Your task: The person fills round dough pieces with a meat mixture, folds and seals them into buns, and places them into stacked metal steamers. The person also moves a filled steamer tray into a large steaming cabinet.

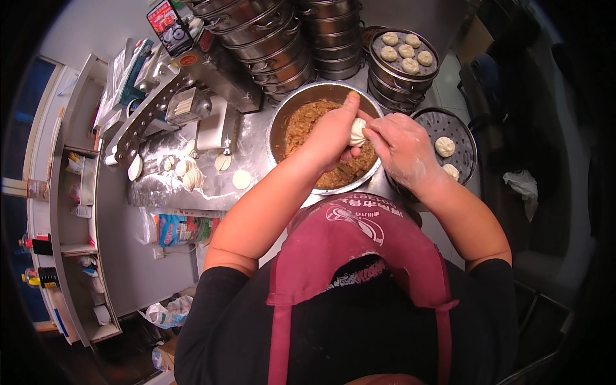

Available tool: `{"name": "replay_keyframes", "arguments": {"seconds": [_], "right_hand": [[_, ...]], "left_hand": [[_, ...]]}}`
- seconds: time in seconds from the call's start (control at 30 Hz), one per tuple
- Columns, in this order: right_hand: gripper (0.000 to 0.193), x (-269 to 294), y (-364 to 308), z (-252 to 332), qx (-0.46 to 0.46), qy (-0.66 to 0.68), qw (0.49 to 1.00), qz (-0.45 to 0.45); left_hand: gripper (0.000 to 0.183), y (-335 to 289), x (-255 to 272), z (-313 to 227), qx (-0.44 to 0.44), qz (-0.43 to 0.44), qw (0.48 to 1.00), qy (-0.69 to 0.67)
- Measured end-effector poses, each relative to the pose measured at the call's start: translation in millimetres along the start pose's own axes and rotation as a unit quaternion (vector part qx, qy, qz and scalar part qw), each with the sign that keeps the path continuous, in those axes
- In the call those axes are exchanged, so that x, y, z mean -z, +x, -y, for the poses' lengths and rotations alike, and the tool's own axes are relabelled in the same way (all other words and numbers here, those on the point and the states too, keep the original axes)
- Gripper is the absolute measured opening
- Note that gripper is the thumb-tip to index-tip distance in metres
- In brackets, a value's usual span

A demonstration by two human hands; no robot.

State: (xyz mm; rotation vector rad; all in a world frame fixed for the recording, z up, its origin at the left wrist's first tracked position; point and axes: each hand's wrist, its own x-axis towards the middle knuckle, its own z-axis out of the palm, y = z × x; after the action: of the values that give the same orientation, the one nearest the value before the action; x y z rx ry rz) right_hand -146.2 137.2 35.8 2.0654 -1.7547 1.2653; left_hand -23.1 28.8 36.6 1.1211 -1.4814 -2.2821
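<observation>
A pleated white bun (359,133) sits between my two hands, above a big steel bowl (276,138) of brown minced filling (308,122). My left hand (335,131) cups the bun from the left, its thumb pointing up. Fingers of my floury right hand (404,146) pinch the bun's pleats from the right. Close to my right wrist, a perforated steamer tray (463,142) bears a finished bun (444,147) and a second one (451,171), partly covered by my forearm. Part of the filling is hidden behind my hands.
Stacked steel steamers (256,48) stand at the back; another stack at right holds several buns (406,51) on top. Dough wrappers (242,179) and flour lie on the steel table (215,192) at left, beside a dough machine (215,128) and a phone (169,28).
</observation>
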Motion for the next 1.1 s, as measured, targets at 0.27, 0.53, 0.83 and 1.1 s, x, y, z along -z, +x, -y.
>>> {"name": "replay_keyframes", "arguments": {"seconds": [0.27, 0.53, 0.83, 1.1], "right_hand": [[0.061, 24.7, -19.5, 15.8, -0.071, 0.019, 0.997, 0.016], [0.06, 55.5, -75.3, -21.6, -0.2, -0.054, 0.978, 0.027], [0.065, 108.1, -116.6, -96.5, -0.326, -0.241, 0.906, 0.125], [0.022, 132.9, -96.1, -69.8, -0.328, -0.189, 0.924, -0.058]], "left_hand": [[0.065, 9.9, -19.0, 17.3, -0.018, 0.092, 0.981, -0.169], [0.077, 24.9, -12.9, 41.0, 0.006, 0.13, 0.99, -0.046], [0.057, 27.4, 67.9, 45.4, -0.007, 0.01, 0.992, -0.126], [0.042, 5.3, 184.6, 98.3, -0.039, -0.216, 0.97, -0.108]]}}
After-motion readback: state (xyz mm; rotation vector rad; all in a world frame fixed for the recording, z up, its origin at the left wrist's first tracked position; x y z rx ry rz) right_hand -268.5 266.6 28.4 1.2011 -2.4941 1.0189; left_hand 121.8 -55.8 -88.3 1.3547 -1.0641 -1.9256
